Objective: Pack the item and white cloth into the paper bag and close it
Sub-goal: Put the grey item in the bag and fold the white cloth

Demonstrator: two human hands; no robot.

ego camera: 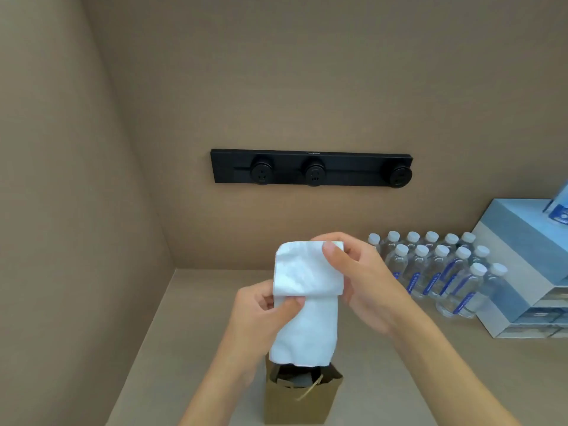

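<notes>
A white cloth (307, 302) hangs folded over itself in the air, its lower edge just above the mouth of a brown paper bag (302, 401). The bag stands upright and open on the counter near the bottom of the view, with a dark item (295, 378) visible inside it and a twine handle across the front. My left hand (261, 312) pinches the cloth's left side at mid-height. My right hand (359, 281) grips the cloth's top right fold between thumb and fingers.
A pack of several clear water bottles (442, 272) with white caps stands to the right. Stacked blue and white boxes (522, 265) sit at the far right. A black wall socket strip (312, 170) is mounted on the back wall. A side wall closes the left.
</notes>
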